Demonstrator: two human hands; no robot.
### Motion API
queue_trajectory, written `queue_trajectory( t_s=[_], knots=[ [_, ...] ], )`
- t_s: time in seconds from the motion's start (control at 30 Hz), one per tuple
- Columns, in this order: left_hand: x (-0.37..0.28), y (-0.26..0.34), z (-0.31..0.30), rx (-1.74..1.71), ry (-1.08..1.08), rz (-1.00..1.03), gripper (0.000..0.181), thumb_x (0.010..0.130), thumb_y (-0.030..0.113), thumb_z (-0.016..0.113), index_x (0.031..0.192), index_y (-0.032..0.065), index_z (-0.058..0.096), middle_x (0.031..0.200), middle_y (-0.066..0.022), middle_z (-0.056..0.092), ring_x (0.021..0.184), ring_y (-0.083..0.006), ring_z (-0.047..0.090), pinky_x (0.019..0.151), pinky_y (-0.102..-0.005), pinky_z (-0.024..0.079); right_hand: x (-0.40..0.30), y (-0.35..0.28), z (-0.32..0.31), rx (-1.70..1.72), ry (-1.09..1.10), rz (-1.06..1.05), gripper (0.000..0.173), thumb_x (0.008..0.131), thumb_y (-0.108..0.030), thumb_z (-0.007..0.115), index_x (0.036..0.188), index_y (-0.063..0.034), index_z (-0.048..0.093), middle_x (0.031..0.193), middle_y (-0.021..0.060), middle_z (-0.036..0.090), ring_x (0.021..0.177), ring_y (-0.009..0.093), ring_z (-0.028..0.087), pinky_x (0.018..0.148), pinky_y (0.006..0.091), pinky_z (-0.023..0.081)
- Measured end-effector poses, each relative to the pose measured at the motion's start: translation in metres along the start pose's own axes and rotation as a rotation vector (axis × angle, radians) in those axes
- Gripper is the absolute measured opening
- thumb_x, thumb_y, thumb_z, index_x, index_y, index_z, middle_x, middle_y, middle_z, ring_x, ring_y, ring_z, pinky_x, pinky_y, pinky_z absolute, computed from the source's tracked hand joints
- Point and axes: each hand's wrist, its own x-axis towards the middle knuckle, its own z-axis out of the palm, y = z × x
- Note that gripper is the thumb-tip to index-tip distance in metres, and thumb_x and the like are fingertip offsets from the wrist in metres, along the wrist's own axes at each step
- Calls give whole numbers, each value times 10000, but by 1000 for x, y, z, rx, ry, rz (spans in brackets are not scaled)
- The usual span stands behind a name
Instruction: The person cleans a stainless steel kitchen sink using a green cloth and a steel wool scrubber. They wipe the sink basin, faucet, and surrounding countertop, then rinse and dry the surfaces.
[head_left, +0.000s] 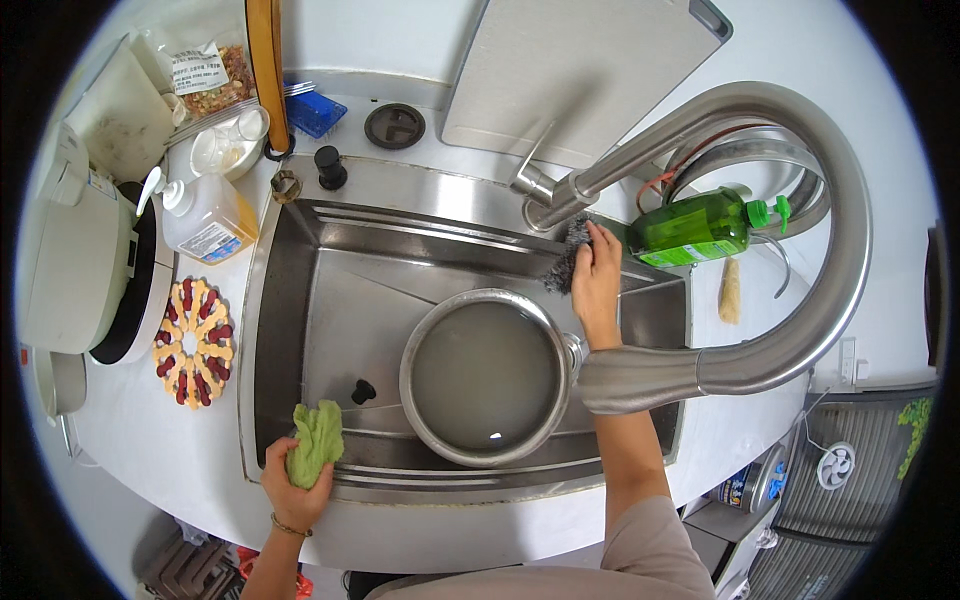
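Note:
My left hand (294, 491) grips a crumpled green cloth (316, 444) over the near left corner of the stainless-steel sink (352, 300). At the sink's far right edge, my right hand (598, 270) holds a dark grey scrubber (568, 259) near the faucet base. A round metal bowl (409, 375) filled with cloudy water rests in the sink between my hands. The curved steel faucet (840, 225) arches over my right forearm, its spout hiding part of it. A small black stopper (364, 391) lies on the sink floor, left of the bowl.
A green pump bottle (690, 231) lies tilted right of the faucet. A grey cutting board (570, 75) leans on the wall behind. On the left stand a clear soap dispenser (206, 217), a flower-shaped trivet (193, 343) and a white appliance (75, 255).

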Motion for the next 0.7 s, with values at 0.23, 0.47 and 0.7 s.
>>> queue_trajectory(
  t_s=[0.23,0.47,0.7],
  knots=[
    [3,5,4,16,19,6,483,652,44,707,1078,-8,486,946,-136,569,849,-237,587,784,-328,468,-13,-18,21,-163,-153,-84,363,770,-65,625,1129,-18,602,1053,175,558,992,348,528,859,412,436],
    [4,2,5,38,76,64,488,628,108,756,1039,8,512,875,-153,606,744,-288,624,671,-341,491,-7,13,-22,378,-182,167,238,828,-39,593,1062,-21,636,1021,143,623,971,253,596,850,324,451],
    [2,0,0,8,31,-26,484,638,86,744,1053,11,506,902,-141,598,776,-249,616,705,-317,486,-16,-96,35,124,-46,-233,262,850,-116,599,1104,-52,596,1083,146,597,973,320,590,791,368,493]
  ],
)
